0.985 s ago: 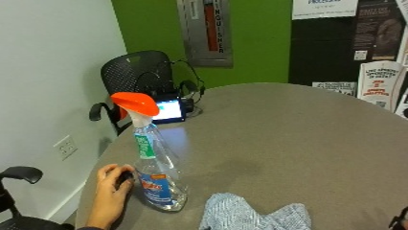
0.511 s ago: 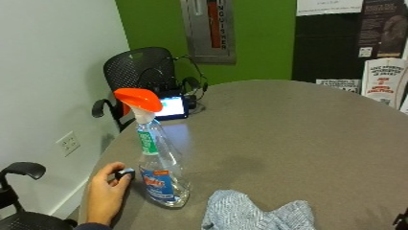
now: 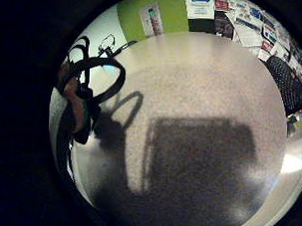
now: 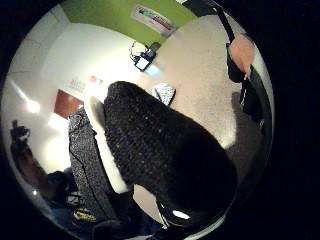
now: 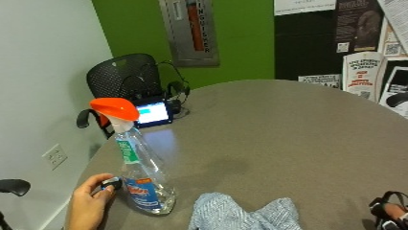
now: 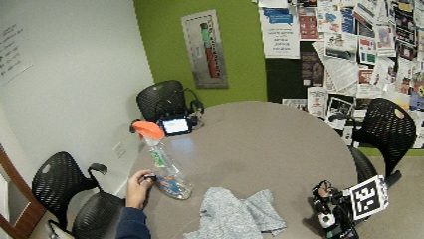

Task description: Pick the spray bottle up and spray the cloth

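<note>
The spray bottle (image 5: pixel 137 165) stands upright near the bench (image 5: pixel 274 134) edge, with the grey cloth (image 5: pixel 245 213) lying just beside it. The gloved right hand (image 6: pixel 329 206) hovers at the opposite edge, well apart from both. Whether its grip is wide or narrow cannot be told; a bare hand (image 5: pixel 89 206) rests beside the bottle's base.
</note>
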{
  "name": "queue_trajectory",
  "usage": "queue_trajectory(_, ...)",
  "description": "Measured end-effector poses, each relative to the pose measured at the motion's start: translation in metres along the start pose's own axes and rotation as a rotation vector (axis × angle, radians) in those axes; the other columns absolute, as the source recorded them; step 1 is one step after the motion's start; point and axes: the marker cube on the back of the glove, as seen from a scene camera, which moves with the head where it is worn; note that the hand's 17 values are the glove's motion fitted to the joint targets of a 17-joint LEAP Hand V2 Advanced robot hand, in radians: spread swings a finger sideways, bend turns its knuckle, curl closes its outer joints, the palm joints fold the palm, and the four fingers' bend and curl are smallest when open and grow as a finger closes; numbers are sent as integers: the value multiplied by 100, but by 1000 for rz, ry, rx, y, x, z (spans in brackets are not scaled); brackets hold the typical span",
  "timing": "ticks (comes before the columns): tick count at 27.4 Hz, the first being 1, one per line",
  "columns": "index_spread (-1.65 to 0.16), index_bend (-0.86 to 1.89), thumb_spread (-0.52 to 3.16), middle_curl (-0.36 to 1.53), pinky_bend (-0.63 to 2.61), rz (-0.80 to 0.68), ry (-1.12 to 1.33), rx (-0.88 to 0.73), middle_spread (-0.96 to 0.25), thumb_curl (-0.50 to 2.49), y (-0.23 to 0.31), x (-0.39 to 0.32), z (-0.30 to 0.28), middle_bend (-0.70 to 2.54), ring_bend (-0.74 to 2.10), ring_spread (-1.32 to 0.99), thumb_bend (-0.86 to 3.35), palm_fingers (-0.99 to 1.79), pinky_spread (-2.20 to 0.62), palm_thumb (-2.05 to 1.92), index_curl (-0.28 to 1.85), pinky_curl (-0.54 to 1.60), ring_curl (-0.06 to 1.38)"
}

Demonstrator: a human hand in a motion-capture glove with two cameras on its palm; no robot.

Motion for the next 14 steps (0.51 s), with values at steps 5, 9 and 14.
queue_trajectory(5, -22, 10, 123, 51, 63, 6, -3, -7, -7, 21, -1, -3, 1, 48, 65, -14, -2, 122, -28, 6, 32, 47, 48)
queue_trajectory(9, -21, 10, 123, 51, 63, 17, 32, -12, -7, 21, 0, -4, -1, 48, 65, -14, -2, 122, -28, 6, 31, 47, 48)
queue_trajectory(14, -21, 11, 123, 51, 63, -19, 10, -7, -7, 21, -2, -3, 1, 48, 65, -14, -2, 122, -28, 6, 31, 47, 48)
